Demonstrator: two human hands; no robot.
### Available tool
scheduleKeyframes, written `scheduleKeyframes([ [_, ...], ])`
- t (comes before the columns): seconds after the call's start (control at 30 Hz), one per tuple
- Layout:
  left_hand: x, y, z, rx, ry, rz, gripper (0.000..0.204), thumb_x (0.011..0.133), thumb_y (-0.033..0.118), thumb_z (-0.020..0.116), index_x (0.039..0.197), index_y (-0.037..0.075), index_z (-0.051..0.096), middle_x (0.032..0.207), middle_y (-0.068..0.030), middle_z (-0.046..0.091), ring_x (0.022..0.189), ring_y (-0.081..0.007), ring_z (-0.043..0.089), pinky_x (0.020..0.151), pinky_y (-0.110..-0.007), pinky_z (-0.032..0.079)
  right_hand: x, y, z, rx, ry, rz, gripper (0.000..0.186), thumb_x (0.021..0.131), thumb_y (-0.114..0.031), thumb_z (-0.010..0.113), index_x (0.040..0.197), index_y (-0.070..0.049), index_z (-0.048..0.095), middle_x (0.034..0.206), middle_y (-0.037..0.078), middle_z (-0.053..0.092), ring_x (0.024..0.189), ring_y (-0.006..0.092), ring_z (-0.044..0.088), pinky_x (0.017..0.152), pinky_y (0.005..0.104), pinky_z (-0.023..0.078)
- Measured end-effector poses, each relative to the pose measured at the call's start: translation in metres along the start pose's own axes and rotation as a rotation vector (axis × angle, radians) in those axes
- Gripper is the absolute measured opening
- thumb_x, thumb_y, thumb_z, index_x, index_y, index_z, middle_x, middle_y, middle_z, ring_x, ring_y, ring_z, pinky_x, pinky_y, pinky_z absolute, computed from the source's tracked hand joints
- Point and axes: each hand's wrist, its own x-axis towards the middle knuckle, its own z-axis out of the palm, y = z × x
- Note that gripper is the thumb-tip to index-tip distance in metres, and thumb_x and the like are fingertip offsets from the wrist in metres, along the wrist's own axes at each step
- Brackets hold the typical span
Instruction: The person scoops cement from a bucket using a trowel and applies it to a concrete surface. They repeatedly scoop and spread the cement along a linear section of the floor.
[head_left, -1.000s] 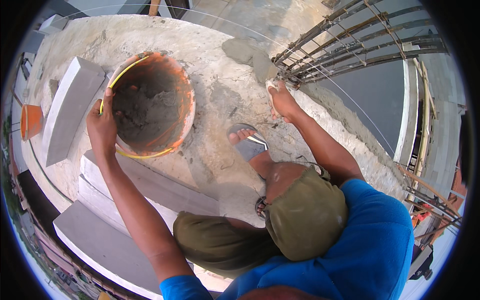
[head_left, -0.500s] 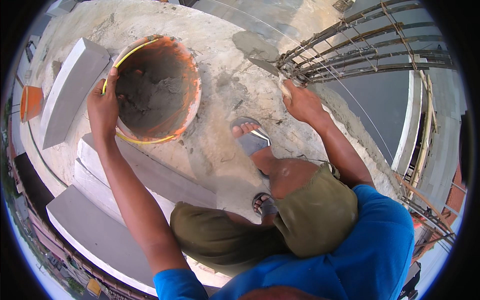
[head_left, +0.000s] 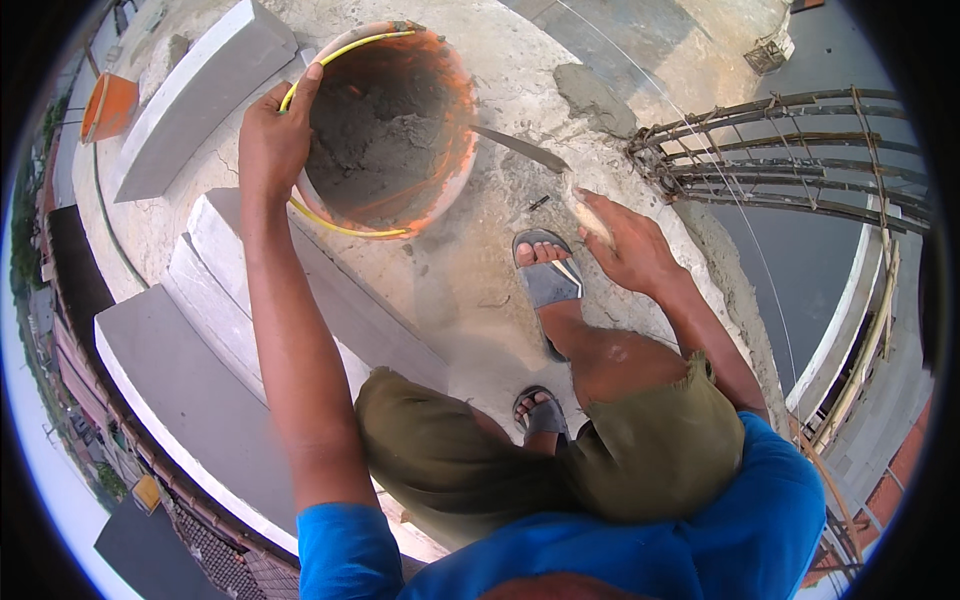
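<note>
An orange bucket [head_left: 459, 105] stands at the upper left, its inside smeared with grey. Wet mortar [head_left: 385, 150] lies in it. My left hand [head_left: 275, 140] is closed over the bucket's left rim, thumb on top, together with the yellow handle [head_left: 345, 48]. To the right of the bucket, my right hand [head_left: 632, 242] grips a trowel [head_left: 525, 150] by its pale wooden handle. The narrow blade points left, its tip at or close to the bucket's right rim; whether they touch I cannot tell.
Pale blocks [head_left: 215, 95] lie left of the bucket and others [head_left: 200, 370] nearer me. A tied rebar cage [head_left: 780, 150] juts in at the right, beside the slab edge. A thin string [head_left: 720, 165] crosses there. A smaller orange bucket [head_left: 110, 105] stands far left.
My right hand has brought the trowel left and down from beside the rebar to the bucket's rim. My left hand keeps its hold on the bucket. The whole view has shifted.
</note>
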Motion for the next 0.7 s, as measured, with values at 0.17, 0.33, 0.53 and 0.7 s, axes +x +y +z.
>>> scheduleKeyframes([
  [0.17,-0.017,0.03,0.011,0.104,-0.029,0.066,0.062,0.101,0.065,0.066,0.096,0.006,0.082,0.071,-0.0138,0.07,0.066,-0.0277,0.066,0.071,-0.041,0.053,0.122,-0.064,0.01,-0.369,-0.177,-0.084,0.054,0.102,-0.021,0.063,0.155,-0.01,0.052,0.109,0.02,0.07,0.091,0.04,0.074,0.077,0.0503,0.06],
  [0.33,-0.022,0.031,0.011,0.111,-0.008,0.045,0.066,0.102,0.064,0.067,0.091,0.0,0.076,0.07,-0.0127,0.067,0.066,-0.0231,0.061,0.07,-0.039,0.051,0.096,-0.082,0.08,-0.248,-0.32,-0.117,0.05,0.103,-0.018,0.059,0.15,-0.003,0.052,0.104,0.023,0.073,0.09,0.0394,0.076,0.082,0.0505,0.06],
  [0.53,-0.022,0.024,0.005,0.031,-0.071,0.087,0.059,0.103,0.063,0.067,0.099,0.006,0.082,0.067,-0.0062,0.063,0.065,-0.0141,0.057,0.068,-0.036,0.05,0.126,-0.102,0.025,0.372,-0.699,0.208,0.059,0.111,-0.037,0.055,0.161,-0.008,0.042,0.13,0.028,0.07,0.113,0.0419,0.072,0.099,0.0508,0.056],
  [0.7,-0.025,0.022,0.017,0.097,-0.077,0.122,0.056,0.102,0.064,0.067,0.114,0.013,0.085,0.065,-0.0054,0.061,0.063,-0.0157,0.057,0.067,-0.036,0.05,0.163,-0.032,0.019,0.163,-0.626,0.057,0.061,0.113,-0.045,0.051,0.162,-0.008,0.045,0.154,0.025,0.059,0.14,0.0404,0.059,0.117,0.0472,0.046],
])
